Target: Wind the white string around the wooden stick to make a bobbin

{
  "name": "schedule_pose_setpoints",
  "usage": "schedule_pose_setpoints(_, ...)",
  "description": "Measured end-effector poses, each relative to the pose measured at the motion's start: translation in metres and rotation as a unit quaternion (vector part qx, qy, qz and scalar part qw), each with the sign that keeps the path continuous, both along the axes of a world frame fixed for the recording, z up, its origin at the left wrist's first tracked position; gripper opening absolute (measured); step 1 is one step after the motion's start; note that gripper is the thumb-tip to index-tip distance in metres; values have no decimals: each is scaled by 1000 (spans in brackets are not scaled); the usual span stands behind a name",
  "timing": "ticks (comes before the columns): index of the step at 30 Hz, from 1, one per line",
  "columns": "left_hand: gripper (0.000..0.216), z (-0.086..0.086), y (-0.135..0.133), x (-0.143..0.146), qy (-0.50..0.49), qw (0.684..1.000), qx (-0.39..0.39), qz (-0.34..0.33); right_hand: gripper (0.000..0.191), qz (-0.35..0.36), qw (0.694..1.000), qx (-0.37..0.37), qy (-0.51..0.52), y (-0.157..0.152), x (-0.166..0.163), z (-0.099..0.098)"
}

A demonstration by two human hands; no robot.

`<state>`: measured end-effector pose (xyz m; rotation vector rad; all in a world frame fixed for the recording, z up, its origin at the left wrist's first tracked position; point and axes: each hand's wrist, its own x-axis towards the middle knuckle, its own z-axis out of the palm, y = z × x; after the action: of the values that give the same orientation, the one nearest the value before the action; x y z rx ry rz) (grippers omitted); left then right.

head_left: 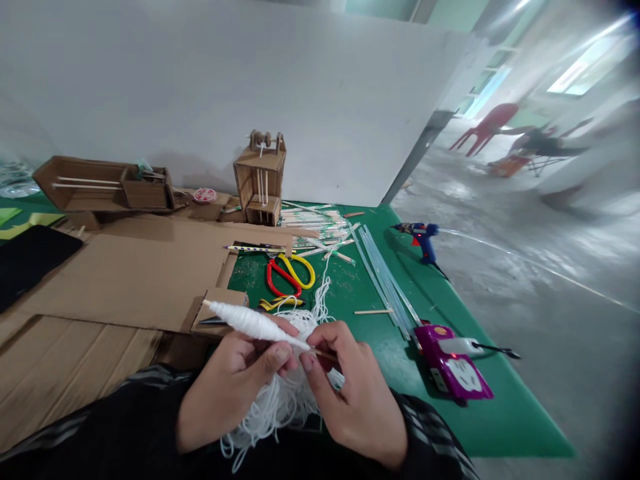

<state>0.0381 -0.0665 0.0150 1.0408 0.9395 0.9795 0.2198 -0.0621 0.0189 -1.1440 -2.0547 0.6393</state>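
Observation:
A thin wooden stick wound with white string (pixel 245 320) is held between my two hands, its wrapped part thick and tapering at both ends. My left hand (pixel 245 373) has thumb and fingers closed around the middle of the winding. At the right end, my right hand (pixel 345 387) pinches the bare stick where the string narrows. Beneath and between the hands lies a loose tangle of white string (pixel 285 400), partly hidden by them. From it a strand runs up across the green table toward the wooden sticks.
Scissors with red and yellow handles (pixel 284 287) lie just beyond the string. A blue glue gun (pixel 423 237), clear glue sticks (pixel 380 273) and a purple power strip (pixel 455 367) are on the right. Cardboard models (pixel 260 180) stand at the back; cardboard sheets (pixel 150 267) cover the left.

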Motion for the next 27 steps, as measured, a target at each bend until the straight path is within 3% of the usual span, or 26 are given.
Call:
schedule_pose_setpoints(2, 23, -1, 0, 0, -14, 1000, -12, 2, 5, 14, 1000, -9, 0, 1, 0, -1)
schedule_pose_setpoints(6, 26, -1, 0, -1, -70, 997, -22, 9, 21, 4, 1000, -18, -26, 4, 1, -2)
schedule_pose_setpoints(9, 26, 0, -1, -1, -92, 995, -33, 4, 7, 2, 999, -37, -8, 4, 1, -1)
schedule_pose_setpoints(11, 23, 0, -2, -2, -101, 995, -25, 3, 7, 7, 999, -50, 9, 4, 1, -2)
schedule_pose_setpoints(17, 20, 1, -2, -4, -63, 998, -22, 4, 17, 34, 999, -12, -12, 6, 6, -4)
schedule_pose_setpoints(23, 20, 0, -3, -4, -76, 997, -30, 12, 11, 19, 999, -44, 11, 4, 9, -6)
schedule_pose_setpoints(27, 20, -1, -4, -4, -62, 998, -24, 3, 11, 38, 999, -12, -6, 5, 12, -7)
